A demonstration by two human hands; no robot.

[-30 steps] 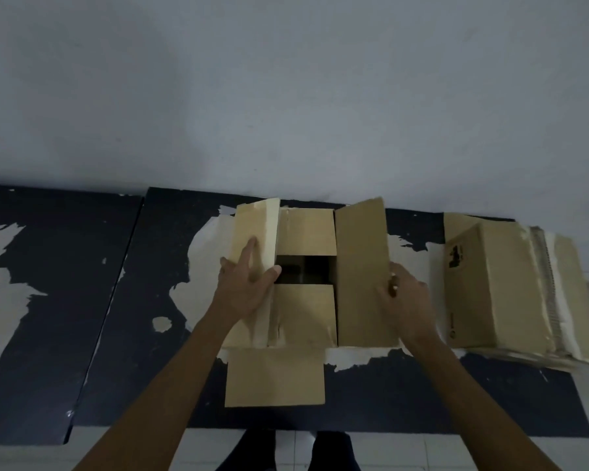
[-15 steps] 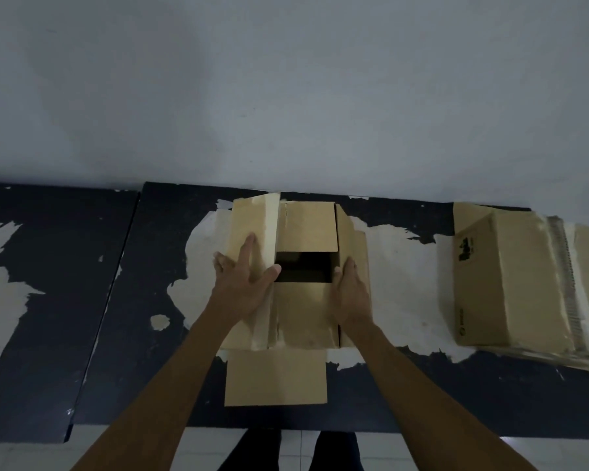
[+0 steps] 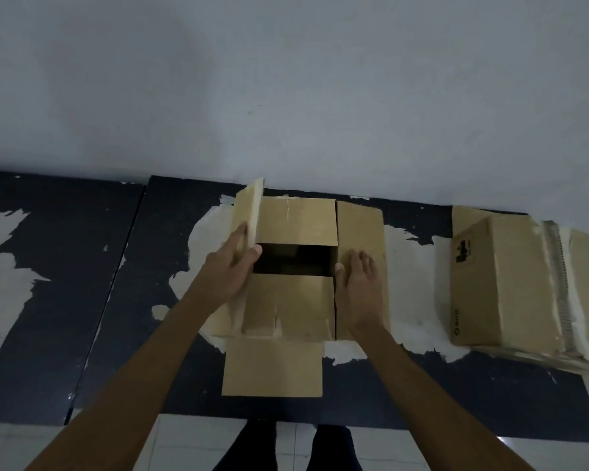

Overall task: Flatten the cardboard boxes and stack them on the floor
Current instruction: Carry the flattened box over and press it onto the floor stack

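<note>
An open brown cardboard box [image 3: 293, 300] stands on a dark worn table top against the wall, its flaps partly folded and a dark gap in the middle. My left hand [image 3: 230, 270] grips the raised left flap [image 3: 247, 212], with fingers outside it and the thumb at its inner edge. My right hand [image 3: 357, 283] lies flat with straight fingers on the right flap [image 3: 359, 226]. The near flap [image 3: 272, 367] hangs out toward me. A second cardboard box [image 3: 510, 280], closed and lying on its side, sits to the right.
The dark table top [image 3: 82, 300] has patches of peeled white. A seam [image 3: 113, 287] divides it left of the box. A pale wall [image 3: 286, 96] rises right behind. White floor tiles [image 3: 191, 443] and my legs show at the bottom.
My right hand moved from the box's outer right side onto the right flap. The left flap in my left hand now stands more upright. The camera shifted slightly.
</note>
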